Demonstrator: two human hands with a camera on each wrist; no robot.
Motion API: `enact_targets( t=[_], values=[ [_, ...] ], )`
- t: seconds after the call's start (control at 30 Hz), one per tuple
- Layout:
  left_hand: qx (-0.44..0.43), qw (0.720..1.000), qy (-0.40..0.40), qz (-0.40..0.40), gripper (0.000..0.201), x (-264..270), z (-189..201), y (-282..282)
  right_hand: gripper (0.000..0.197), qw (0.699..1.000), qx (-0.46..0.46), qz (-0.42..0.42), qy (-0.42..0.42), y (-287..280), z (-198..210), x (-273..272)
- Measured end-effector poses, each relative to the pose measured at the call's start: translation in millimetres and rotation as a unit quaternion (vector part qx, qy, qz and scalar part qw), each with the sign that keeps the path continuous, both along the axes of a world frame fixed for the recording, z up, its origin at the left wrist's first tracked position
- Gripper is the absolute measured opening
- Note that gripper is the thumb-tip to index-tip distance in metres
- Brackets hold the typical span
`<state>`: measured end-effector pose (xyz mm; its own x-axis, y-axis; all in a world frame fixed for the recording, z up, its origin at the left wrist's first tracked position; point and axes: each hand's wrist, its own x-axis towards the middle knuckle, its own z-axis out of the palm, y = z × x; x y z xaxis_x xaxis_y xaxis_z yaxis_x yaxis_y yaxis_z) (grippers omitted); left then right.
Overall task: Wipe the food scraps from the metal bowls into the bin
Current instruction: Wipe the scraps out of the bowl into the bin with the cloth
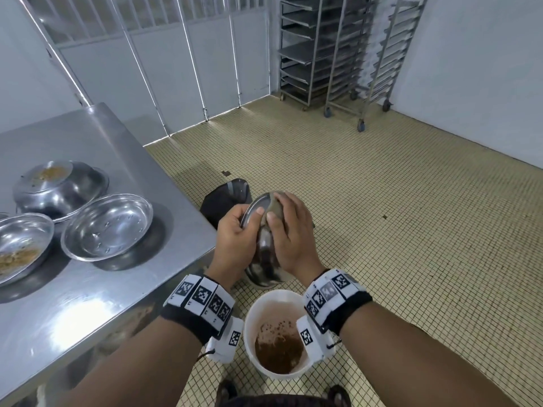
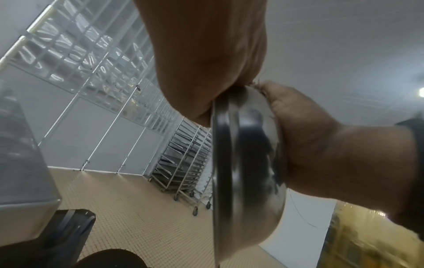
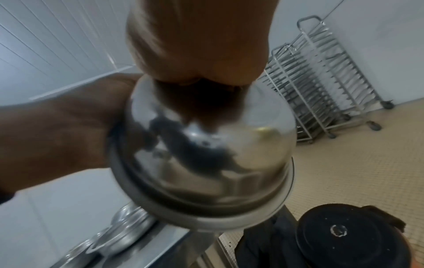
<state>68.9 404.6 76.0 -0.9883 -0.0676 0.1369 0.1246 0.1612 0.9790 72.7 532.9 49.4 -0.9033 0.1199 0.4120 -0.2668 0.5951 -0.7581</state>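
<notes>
While it hangs on edge above the white bin [image 1: 249, 333], the metal bowl [image 1: 263, 254] sits between both hands, its rim running roughly vertical and its shiny outer wall facing the right side. The left hand [image 1: 235, 245] grips it by the rim, thumb curled over the edge and fingers wrapped behind, as the left wrist view shows with the rim [image 2: 218, 163] pinched under the thumb. The right hand [image 1: 289, 236] curls over the upper part of the bowl, thumb and fingers closed on a brownish wad [image 1: 273, 208] pressed against the metal; whether that wad is cloth or paper I cannot tell. From the right wrist view the bowl's rounded underside [image 3: 206, 154] fills the frame, blurred.

Directly below, the bin stands on the tiled floor [image 1: 382, 230] and holds brown scraps [image 1: 277, 351] at its bottom. Beside the left arm is a steel table [image 1: 88, 304]. On it lie an upright clean-looking bowl [image 1: 107, 227], a bowl with brown residue [image 1: 17, 251] at the frame's edge, and an upturned bowl [image 1: 58, 186] with crumbs on its base. Beyond the hands a dark lidded container [image 1: 226, 198] rests on the floor, and wheeled tray racks [image 1: 338, 54] stand against the far wall.
</notes>
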Motion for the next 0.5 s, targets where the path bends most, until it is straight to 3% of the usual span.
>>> enact_targets(
  t=[0.17, 0.33, 0.5],
  values=[
    [0.041, 0.999, -0.017, 0.03, 0.007, 7.3, 2.7, 2.5, 0.06, 0.994, -0.074, -0.048, -0.065, 9.9, 3.3, -3.2],
    [0.102, 0.99, -0.063, 0.07, 0.012, 8.3, 11.7, -1.7, 0.065, 0.987, -0.107, -0.038, -0.117, 16.2, -14.4, 13.1],
    [0.174, 0.972, -0.085, 0.134, 0.019, -7.0, 27.9, -8.1, 0.068, 0.988, -0.138, 0.025, -0.066, 0.8, -32.8, 40.4]
  ],
)
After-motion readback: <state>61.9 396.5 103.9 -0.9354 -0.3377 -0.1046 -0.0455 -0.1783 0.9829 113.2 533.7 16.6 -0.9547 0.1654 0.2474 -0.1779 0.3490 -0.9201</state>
